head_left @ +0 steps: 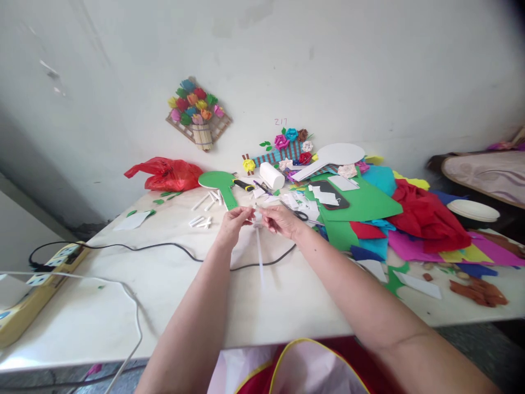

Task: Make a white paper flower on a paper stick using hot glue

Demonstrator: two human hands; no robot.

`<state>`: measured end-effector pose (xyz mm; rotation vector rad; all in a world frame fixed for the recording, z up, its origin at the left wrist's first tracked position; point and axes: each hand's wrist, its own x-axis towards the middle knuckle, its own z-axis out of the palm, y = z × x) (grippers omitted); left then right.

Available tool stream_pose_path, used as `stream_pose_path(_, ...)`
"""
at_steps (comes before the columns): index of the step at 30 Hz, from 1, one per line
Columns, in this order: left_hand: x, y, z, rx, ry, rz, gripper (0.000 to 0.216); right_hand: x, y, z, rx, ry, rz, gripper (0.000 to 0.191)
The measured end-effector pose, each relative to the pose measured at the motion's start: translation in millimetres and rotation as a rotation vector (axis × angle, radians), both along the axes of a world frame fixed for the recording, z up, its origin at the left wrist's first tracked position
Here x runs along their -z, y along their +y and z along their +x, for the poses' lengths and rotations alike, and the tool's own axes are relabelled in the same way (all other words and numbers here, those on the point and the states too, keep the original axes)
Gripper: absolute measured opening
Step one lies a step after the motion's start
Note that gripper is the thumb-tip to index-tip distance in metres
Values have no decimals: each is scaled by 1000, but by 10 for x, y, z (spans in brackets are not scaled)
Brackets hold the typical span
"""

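My left hand [235,223] and my right hand [279,220] meet above the middle of the table, fingertips pinched on a small white piece [257,216] between them. From it a narrow, translucent white strip [260,254] hangs towards the table's front; whether the two are one thing I cannot tell. Just beyond my hands lie a green paddle-shaped board [217,181] and a yellow-and-black cutter [243,185]. Several short white rolls [199,221] rest left of my left hand. Scissors [301,215] lie partly hidden behind my right hand.
A black cable [164,245] crosses the table from a power strip [45,284]. Coloured paper, a red cloth-like sheet [426,219] and a phone [334,198] under white scraps crowd the right. A red plastic bag [168,174] sits at back left, below a wall-hung flower decoration [200,112].
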<state>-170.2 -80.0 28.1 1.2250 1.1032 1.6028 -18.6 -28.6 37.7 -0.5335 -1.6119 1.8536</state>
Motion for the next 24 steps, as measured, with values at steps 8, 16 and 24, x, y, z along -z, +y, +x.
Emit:
stream_pose_path(8, 189, 193, -326, -646, -358, 12, 23, 27, 76, -88, 345, -391, 450, 30)
stream_pose_path(16, 267, 174, -436, -764, -457, -39, 19, -114, 72, -691, 465, -823, 989, 41)
stream_pose_path(24, 253, 149, -442, -786, -632, -32, 10, -40, 231, -1324, 523, -1126, 1023, 59)
